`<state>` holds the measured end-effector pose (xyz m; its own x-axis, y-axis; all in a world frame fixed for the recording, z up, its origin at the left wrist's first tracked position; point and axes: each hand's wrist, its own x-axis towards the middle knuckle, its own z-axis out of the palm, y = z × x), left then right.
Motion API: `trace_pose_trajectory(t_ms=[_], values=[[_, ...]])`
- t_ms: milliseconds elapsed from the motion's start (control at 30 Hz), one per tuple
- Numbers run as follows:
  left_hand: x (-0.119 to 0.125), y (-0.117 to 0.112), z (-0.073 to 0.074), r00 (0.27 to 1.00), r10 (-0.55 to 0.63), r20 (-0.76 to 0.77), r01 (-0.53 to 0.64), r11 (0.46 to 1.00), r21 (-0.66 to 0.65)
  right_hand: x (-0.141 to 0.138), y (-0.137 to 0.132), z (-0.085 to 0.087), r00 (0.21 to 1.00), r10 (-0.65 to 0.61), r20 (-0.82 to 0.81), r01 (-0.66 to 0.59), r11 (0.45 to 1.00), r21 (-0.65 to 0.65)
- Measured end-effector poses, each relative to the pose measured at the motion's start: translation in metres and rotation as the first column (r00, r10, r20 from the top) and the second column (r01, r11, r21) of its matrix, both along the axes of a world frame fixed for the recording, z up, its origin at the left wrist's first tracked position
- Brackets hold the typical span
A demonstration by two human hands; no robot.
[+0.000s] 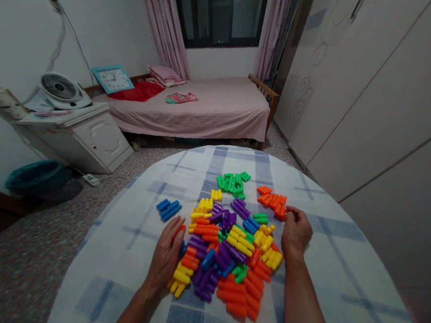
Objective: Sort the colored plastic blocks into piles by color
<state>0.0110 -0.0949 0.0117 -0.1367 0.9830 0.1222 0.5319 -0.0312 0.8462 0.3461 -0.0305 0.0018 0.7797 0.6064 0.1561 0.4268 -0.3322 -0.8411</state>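
A mixed heap of plastic building blocks shaped like joined tubes lies on the table, with purple (224, 257), yellow (240, 240), orange (232, 296) and blue ones. At the heap's left edge is my left hand (166, 253), its thumb and fingers closed around a mostly hidden orange block (182, 228). My right hand (297, 231) is right of the heap, fingers pinched on an orange block (280, 212) at the near end of a separate orange group (269, 199). Green blocks (231, 183) form a group at the far side, and blue blocks (169, 209) lie apart on the left.
The round table has a blue-and-white checked cloth (128, 268). Beyond it stands a bed (219, 103) with pink bedding. On the left are a white cabinet (100, 137), a fan (61, 88) and a bin (35, 177). A pale wardrobe (369, 93) lines the right side.
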Motion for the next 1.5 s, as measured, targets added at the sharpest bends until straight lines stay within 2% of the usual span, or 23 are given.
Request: trace_pose_trajectory(t_ms=[67, 133, 233, 400, 533, 667, 800, 900, 1067, 1200, 1367, 1433, 1500], values=[[0.010, -0.006, -0.007, 0.999, 0.004, 0.036, -0.004, 1.000, -0.018, 0.000, 0.000, 0.001, 1.000, -0.001, -0.003, 0.001, 1.000, -0.002], [0.021, -0.004, -0.008, 0.997, -0.041, 0.063, 0.042, 0.999, -0.018, -0.001, 0.000, 0.002, 1.000, -0.004, -0.002, 0.004, 1.000, -0.006], [0.029, 0.008, 0.001, 0.994, -0.065, 0.083, 0.065, 0.998, 0.001, 0.000, 0.001, 0.001, 1.000, 0.005, 0.003, -0.005, 1.000, 0.000], [0.027, 0.041, 0.022, 0.984, -0.093, 0.154, 0.088, 0.995, 0.037, 0.001, 0.002, 0.000, 1.000, 0.012, 0.018, -0.012, 1.000, 0.014], [0.028, 0.061, 0.027, 0.955, -0.137, 0.264, 0.140, 0.990, 0.007, 0.001, 0.002, 0.000, 0.999, 0.036, 0.017, -0.037, 0.999, 0.031], [0.025, 0.066, 0.022, 0.920, -0.081, 0.384, 0.102, 0.994, -0.034, 0.001, 0.003, -0.001, 0.999, 0.031, 0.020, -0.032, 0.999, 0.033], [0.019, 0.067, 0.014, 0.830, -0.107, 0.547, 0.157, 0.987, -0.046, 0.002, 0.004, -0.005, 0.999, 0.024, 0.032, -0.026, 0.997, 0.078], [0.018, 0.071, 0.010, 0.828, -0.114, 0.549, 0.159, 0.987, -0.034, 0.004, 0.005, -0.007, 1.000, 0.006, -0.021, -0.003, 0.991, 0.132], [0.018, 0.076, 0.005, 0.867, -0.140, 0.479, 0.169, 0.985, -0.019, 0.003, 0.001, -0.004, 0.992, 0.002, -0.130, 0.029, 0.971, 0.237], [0.018, 0.078, 0.002, 0.874, -0.145, 0.463, 0.163, 0.987, 0.002, -0.005, -0.003, 0.017, 0.984, 0.011, -0.177, 0.041, 0.956, 0.290], [0.018, 0.080, -0.001, 0.881, -0.153, 0.448, 0.165, 0.986, 0.012, -0.016, -0.006, 0.063, 0.971, 0.190, -0.145, -0.127, 0.923, 0.363], [0.018, 0.081, -0.002, 0.879, -0.159, 0.449, 0.173, 0.985, 0.011, -0.017, -0.011, 0.079, 0.960, 0.248, -0.133, -0.191, 0.922, 0.336], [0.018, 0.081, -0.001, 0.874, -0.162, 0.458, 0.178, 0.984, 0.009, -0.017, -0.018, 0.090, 0.944, 0.315, -0.103, -0.281, 0.925, 0.254]])
